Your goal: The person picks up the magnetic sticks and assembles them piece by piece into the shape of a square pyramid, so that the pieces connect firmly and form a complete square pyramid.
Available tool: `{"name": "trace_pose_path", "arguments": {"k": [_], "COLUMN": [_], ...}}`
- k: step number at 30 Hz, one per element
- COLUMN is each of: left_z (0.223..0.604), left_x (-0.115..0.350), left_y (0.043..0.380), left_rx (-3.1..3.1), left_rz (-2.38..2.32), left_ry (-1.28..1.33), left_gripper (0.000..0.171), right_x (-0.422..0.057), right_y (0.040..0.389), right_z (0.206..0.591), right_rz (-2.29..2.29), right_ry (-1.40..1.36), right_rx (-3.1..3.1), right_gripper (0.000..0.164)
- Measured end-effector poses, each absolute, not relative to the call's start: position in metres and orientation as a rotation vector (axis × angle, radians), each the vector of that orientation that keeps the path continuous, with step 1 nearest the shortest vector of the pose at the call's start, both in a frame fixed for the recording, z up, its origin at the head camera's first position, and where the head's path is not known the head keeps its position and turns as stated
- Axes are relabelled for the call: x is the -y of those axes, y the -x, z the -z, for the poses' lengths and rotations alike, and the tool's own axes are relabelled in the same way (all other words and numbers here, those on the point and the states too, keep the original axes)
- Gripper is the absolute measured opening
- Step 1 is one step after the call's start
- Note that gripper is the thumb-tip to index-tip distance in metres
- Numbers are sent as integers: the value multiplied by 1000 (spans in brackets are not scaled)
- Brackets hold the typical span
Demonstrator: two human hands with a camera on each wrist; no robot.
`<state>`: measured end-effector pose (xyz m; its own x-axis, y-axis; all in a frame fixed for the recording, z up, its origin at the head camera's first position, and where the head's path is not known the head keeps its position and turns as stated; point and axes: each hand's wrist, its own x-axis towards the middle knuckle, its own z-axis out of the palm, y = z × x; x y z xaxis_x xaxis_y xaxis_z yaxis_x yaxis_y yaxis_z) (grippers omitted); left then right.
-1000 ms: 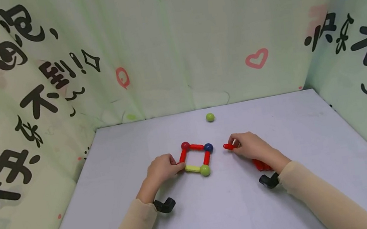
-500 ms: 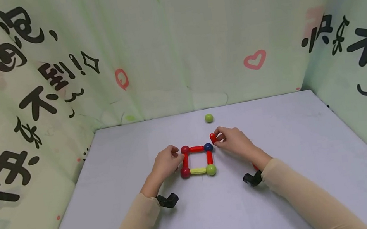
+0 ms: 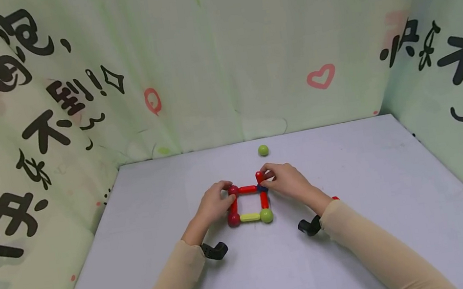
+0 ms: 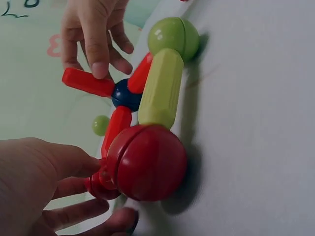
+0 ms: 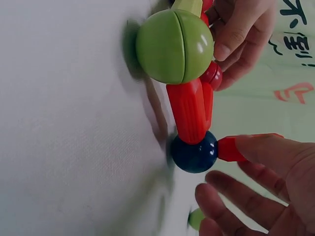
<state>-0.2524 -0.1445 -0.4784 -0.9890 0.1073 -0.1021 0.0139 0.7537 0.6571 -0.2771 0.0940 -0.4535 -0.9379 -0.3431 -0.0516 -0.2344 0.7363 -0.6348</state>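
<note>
A square of magnetic sticks and balls lies on the table, with red balls at both left corners, a green ball (image 3: 266, 215) near right and a blue ball (image 5: 194, 151) far right. A yellow stick (image 3: 249, 217) forms the near side; red sticks form the others. My right hand (image 3: 285, 179) pinches another red stick (image 4: 88, 82) between thumb and fingers. That stick stands up from the blue ball, its lower end touching it. My left hand (image 3: 215, 202) holds the far-left red ball (image 3: 233, 190) between thumb and fingers, beside the near-left red ball (image 4: 150, 162).
A loose green ball (image 3: 263, 150) lies near the back edge of the white table (image 3: 174, 177). Part of a red piece (image 3: 335, 198) shows behind my right forearm. Printed curtains (image 3: 263, 51) hang behind and at both sides.
My right hand has moved left, bringing the red stick from beside the square onto the blue ball. The left hand has gone from the near-left corner to the far-left red ball. The square has straightened.
</note>
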Motion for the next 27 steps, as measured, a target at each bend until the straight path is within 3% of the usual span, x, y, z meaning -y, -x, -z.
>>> {"name": "trace_pose_path", "arguments": {"k": [7, 14, 20, 27], "left_z": [465, 461, 460, 463], "left_x": [136, 123, 112, 112], "left_y": [263, 272, 272, 269], "left_rx": [-2900, -2763, -2824, -2916], "left_rz": [-796, -804, -703, -627], "left_ry": [-216, -465, -490, -407], "left_gripper": [38, 37, 32, 21], "right_x": [-110, -129, -142, -153], "right_y": [272, 257, 243, 238], "right_z": [445, 428, 414, 413], "right_rz": [824, 299, 92, 132], "right_ry": [418, 308, 261, 241], "right_rx": [-2808, -2823, -2748, -2689], "right_gripper": [28, 19, 8, 16]}}
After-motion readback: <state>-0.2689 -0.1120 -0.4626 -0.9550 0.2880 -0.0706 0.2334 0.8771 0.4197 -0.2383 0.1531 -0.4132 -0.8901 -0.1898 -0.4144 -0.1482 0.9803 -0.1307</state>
